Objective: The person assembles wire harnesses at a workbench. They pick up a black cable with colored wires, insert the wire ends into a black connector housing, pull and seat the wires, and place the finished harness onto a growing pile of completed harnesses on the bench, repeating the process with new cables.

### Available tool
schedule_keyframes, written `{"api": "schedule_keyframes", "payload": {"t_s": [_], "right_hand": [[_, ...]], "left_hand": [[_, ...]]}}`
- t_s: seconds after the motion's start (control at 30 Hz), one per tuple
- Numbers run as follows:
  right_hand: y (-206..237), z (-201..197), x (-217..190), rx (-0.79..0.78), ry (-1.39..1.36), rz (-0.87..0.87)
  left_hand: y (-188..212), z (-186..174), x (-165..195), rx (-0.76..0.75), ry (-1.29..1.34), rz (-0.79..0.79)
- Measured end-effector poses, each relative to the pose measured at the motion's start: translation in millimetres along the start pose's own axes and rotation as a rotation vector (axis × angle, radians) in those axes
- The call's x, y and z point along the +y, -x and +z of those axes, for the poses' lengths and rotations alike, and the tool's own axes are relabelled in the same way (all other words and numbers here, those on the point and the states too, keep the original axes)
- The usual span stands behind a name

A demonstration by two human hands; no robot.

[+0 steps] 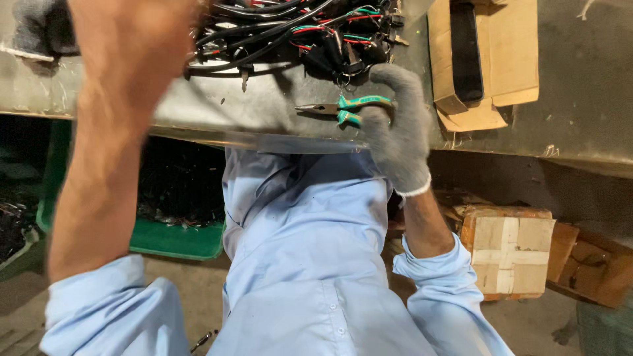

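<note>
1. Head view: the right hand [397, 135], in a grey glove, is closed around green pliers [343, 107] lying on the counter [264, 109].
2. Left hand's grip is blurred and cut off, so I cannot tell.
3. Black wires [283, 33] run off the top edge.

R hand [395, 132] in a grey knit glove, palm down, fingers [395, 79] curled shut in a grip, wrist bent up; R forearm bare, light blue sleeve pushed back near the elbow; L arm raised close to the camera, blurred, forearm bare, same blue sleeve bunched low; L hand [39, 29] at top left, gloved grey, mostly cut off, grip unclear.
</note>
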State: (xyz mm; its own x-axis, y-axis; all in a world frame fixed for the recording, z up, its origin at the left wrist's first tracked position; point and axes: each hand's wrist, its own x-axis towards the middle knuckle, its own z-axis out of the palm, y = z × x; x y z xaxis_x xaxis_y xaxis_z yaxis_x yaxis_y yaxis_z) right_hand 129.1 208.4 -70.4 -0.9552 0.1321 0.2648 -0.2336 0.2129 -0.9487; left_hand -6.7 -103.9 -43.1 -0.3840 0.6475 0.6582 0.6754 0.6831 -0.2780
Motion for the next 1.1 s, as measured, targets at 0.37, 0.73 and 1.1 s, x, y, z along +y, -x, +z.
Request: {"api": "schedule_keyframes", "payload": {"t_s": [0.37,0.73,1.1], "right_hand": [[20,30,-18,-0.453,-0.732,0.578],[51,43,3,0.033,-0.788,0.241],[60,0,-6,-0.398,0.057,0.140]], "left_hand": [[14,-40,122,0.032,0.691,-0.262],[86,-8,232,-0.068,1.556,-1.065],[105,0,196,-0.293,1.278,-0.549]]}}
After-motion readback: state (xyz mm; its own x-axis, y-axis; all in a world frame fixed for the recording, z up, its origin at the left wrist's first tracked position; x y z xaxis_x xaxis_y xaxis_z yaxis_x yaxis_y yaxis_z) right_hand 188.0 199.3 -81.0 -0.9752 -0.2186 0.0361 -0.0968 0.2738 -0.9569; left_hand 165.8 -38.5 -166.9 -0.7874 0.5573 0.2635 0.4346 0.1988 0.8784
